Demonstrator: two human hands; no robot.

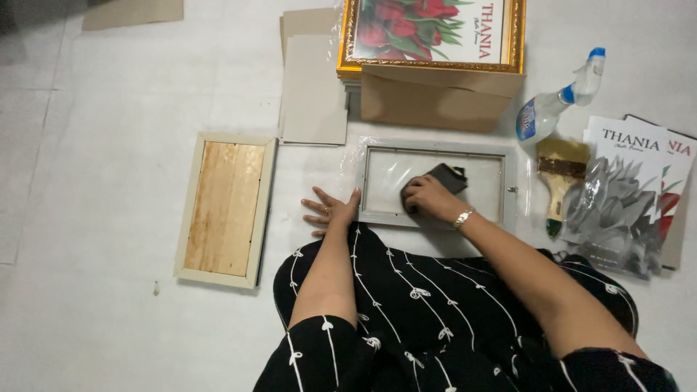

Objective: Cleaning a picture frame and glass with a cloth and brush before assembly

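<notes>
A frame is laid on the floor before the person, with the left hand pressed at its left edge and the right hand set on a cloth inside it. A second frame is placed to the left. Boards and a stacked picture are found behind. A spray bottle, a brush and leaflets are ranged to the right.

The head camera is looking steeply down from close above at the floor before the person's lap.
</notes>
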